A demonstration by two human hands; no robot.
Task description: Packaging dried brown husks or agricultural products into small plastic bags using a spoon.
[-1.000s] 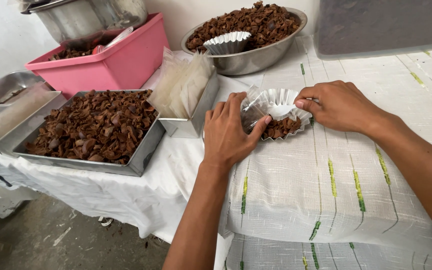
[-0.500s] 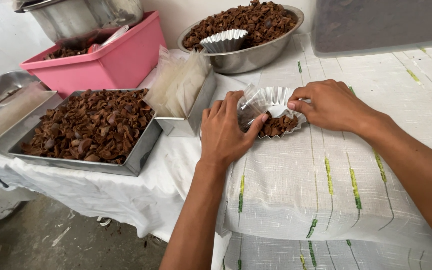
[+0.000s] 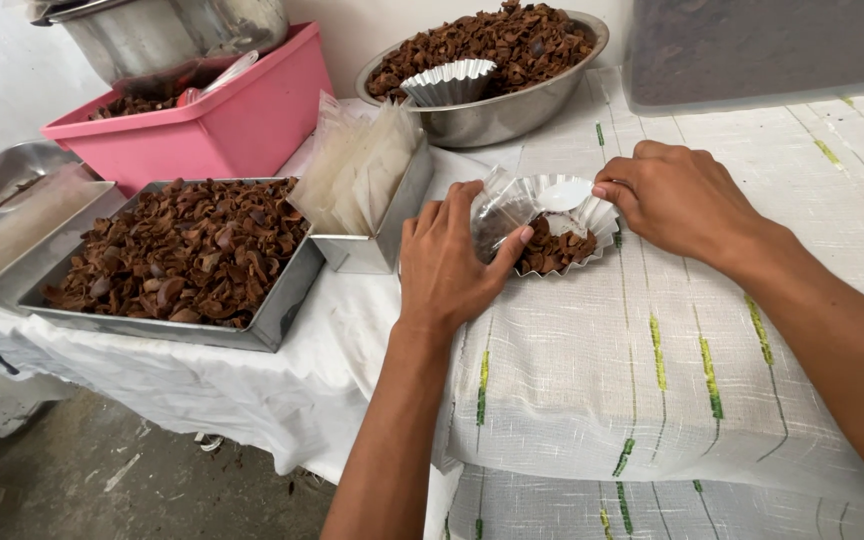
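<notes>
Change: the small white spoon [image 3: 564,194] now shows inside the fluted foil cup [image 3: 552,228], uncovered by the hands.
Head view, left hand [image 3: 452,262]: pinches the cup's clear bag [image 3: 497,210].
Right hand [image 3: 677,200]: fingertips narrowly closed at the cup's rim; what they grip is unclear.
Cup: mouth upward, on the white cloth [image 3: 642,400], half full of brown chips [image 3: 550,250].
Spoon axis: roughly left-right.

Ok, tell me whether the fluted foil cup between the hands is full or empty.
Partly filled. The fluted foil cup holds brown pieces in its near half, while bare shiny foil shows at the far side.
</notes>
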